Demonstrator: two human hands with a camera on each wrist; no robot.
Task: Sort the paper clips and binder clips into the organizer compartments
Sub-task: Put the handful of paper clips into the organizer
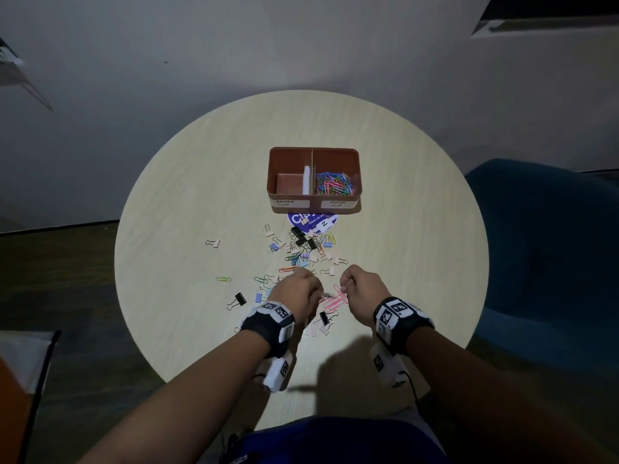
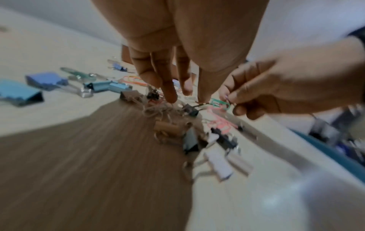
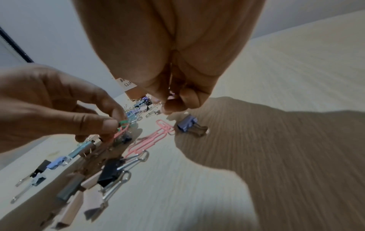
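Round pale wood table [image 1: 187, 209], purple sticker [image 1: 313, 220], blue chair [image 1: 549, 249]

Both hands, left hand [image 1: 294, 289] and right hand [image 1: 363, 289], hover curled over scattered clips [image 1: 301, 252] (organizer [image 1: 314, 204] behind them) mid-table [image 1: 174, 229].

Matt wood-grain table [image 1: 187, 209], seemingly laminate.

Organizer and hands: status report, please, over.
Left hand and right hand each pinching paper clips. Organizer: paper-clip side part filled, binder-clip side looks bare. Mixed pile on table; path to organizer open.
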